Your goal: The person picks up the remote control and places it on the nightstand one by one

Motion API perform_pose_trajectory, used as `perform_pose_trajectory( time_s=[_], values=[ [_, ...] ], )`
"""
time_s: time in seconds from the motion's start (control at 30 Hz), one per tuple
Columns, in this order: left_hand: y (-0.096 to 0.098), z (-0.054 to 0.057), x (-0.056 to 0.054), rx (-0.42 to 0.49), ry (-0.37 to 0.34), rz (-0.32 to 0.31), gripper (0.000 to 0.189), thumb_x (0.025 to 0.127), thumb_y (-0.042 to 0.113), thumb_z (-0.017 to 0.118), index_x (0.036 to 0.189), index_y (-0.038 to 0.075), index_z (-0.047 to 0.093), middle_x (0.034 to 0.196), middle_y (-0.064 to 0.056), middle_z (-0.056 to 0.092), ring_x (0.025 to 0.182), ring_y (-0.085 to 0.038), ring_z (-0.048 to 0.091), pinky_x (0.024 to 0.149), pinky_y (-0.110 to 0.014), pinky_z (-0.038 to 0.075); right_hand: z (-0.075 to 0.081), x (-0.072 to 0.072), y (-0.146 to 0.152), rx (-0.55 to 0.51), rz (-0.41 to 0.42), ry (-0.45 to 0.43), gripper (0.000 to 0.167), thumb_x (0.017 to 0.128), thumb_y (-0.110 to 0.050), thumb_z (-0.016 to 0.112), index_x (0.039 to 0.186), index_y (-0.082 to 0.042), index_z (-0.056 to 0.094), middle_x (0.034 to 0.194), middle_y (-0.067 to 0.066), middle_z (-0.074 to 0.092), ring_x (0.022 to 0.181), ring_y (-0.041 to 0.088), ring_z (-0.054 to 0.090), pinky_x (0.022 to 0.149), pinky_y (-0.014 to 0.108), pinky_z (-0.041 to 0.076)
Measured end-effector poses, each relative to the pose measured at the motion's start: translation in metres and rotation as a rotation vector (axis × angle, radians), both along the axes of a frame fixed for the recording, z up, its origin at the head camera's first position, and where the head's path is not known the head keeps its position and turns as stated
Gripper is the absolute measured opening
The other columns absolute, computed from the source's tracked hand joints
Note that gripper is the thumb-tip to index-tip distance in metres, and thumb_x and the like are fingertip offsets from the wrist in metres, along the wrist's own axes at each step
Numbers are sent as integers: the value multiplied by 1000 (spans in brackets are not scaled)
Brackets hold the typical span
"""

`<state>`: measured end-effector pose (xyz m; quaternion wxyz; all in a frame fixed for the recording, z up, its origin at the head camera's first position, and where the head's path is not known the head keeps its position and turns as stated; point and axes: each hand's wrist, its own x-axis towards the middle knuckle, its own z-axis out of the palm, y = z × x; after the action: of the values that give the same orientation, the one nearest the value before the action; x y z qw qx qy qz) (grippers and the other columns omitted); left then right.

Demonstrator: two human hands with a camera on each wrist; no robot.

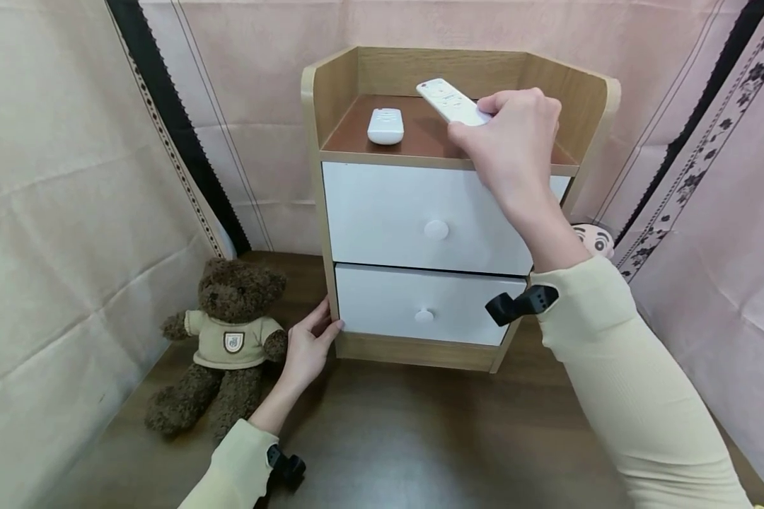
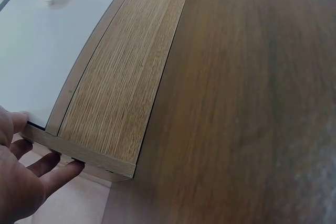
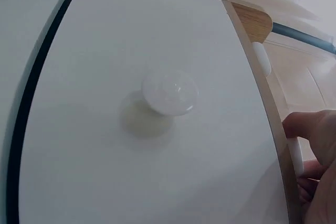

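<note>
Above the brown top shelf of a small wooden cabinet [image 1: 414, 349], my right hand [image 1: 516, 141] pinches a white remote control [image 1: 448, 100] between thumb and fingers, its far end raised. A second white remote control [image 1: 385, 127] lies on the shelf to the left. My left hand [image 1: 308, 346] grips the cabinet's lower left edge; in the left wrist view the thumb is at the front and the fingers [image 2: 60, 177] are against the side. In the right wrist view, the right hand [image 3: 320, 150] is partly cut off beside the upper white drawer [image 3: 105, 51].
A brown teddy bear [image 1: 235, 339] in a beige shirt sits left of the cabinet. The lower drawer [image 1: 382, 300] has a round knob [image 1: 424, 316]. Behind the cabinet's right side, a white doll-like face [image 1: 595, 240] peeks out. Pale curtains [image 1: 242, 85] surround the wooden surface [image 1: 420, 431].
</note>
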<state>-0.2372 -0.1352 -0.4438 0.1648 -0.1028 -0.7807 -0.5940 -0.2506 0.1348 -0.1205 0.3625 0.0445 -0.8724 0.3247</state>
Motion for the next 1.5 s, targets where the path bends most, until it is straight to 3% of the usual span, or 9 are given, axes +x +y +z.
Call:
perform_pose_trajectory(
  time_s=[0.13, 0.27, 0.33, 0.37, 0.5, 0.6, 0.97, 1.23, 1.5],
  values=[
    [0, 2, -2, 2, -1, -9, 58, 100, 9, 69, 154, 6, 46, 144, -17, 58, 125, -33, 61, 96, -39, 56, 7, -6, -6, 29, -24, -61, 37, 78, -23, 68, 107, -5, 83, 113, 5, 76, 117, 25, 53, 92, 33, 42],
    [0, 3, -3, 13, -4, -3, 58, 100, 8, 69, 153, 5, 47, 143, -18, 58, 125, -33, 62, 96, -39, 55, 8, -10, -11, 75, -42, -110, 24, 78, -22, 67, 84, -3, 79, 82, 6, 69, 103, 23, 49, 79, 29, 40],
    [0, 3, -2, 14, -6, 2, 58, 100, 8, 69, 153, 5, 47, 142, -18, 59, 124, -33, 62, 95, -38, 56, 7, -10, -12, 107, -41, -115, 24, 79, -23, 67, 80, -1, 76, 77, 7, 67, 100, 25, 49, 79, 31, 40],
    [0, 3, -2, 12, -7, 4, 58, 99, 8, 69, 153, 6, 47, 141, -18, 60, 123, -33, 63, 95, -38, 56, 6, -9, -12, 121, -40, -117, 25, 80, -24, 68, 80, -1, 76, 77, 8, 67, 101, 27, 49, 80, 32, 41],
    [0, 1, -2, 3, -4, 3, 58, 99, 9, 70, 153, 7, 48, 141, -17, 61, 121, -32, 64, 94, -37, 57, 6, -7, -11, 120, -28, -132, 40, 83, -35, 72, 106, -3, 81, 112, 8, 74, 118, 32, 52, 97, 38, 44],
    [1, 1, -2, 7, 8, 4, 58, 99, 9, 70, 153, 8, 49, 140, -16, 61, 121, -32, 64, 94, -38, 57, 8, -4, -11, 108, -14, -148, 49, 82, -43, 76, 113, -6, 80, 122, 6, 72, 123, 30, 51, 99, 38, 45],
    [0, -1, -3, -11, 7, 23, 58, 99, 10, 71, 152, 9, 50, 137, -17, 63, 119, -31, 65, 94, -43, 57, 6, 6, -16, 133, 51, -157, 41, 87, -36, 70, 114, -6, 80, 115, 8, 73, 118, 27, 50, 91, 37, 44],
    [0, -2, -2, -9, 7, 20, 58, 98, 10, 72, 152, 9, 50, 137, -17, 63, 118, -31, 66, 93, -43, 57, 2, 5, -18, 124, 105, -74, 38, 87, -36, 80, 107, -4, 81, 101, 11, 76, 112, 24, 54, 92, 36, 41],
    [1, 2, -1, -8, 5, 21, 57, 99, 9, 71, 152, 7, 49, 140, -17, 61, 120, -32, 64, 95, -43, 56, -1, 3, -21, 99, 102, -19, 34, 86, -34, 83, 102, -4, 82, 95, 11, 76, 103, 21, 58, 86, 34, 43]
  ],
)
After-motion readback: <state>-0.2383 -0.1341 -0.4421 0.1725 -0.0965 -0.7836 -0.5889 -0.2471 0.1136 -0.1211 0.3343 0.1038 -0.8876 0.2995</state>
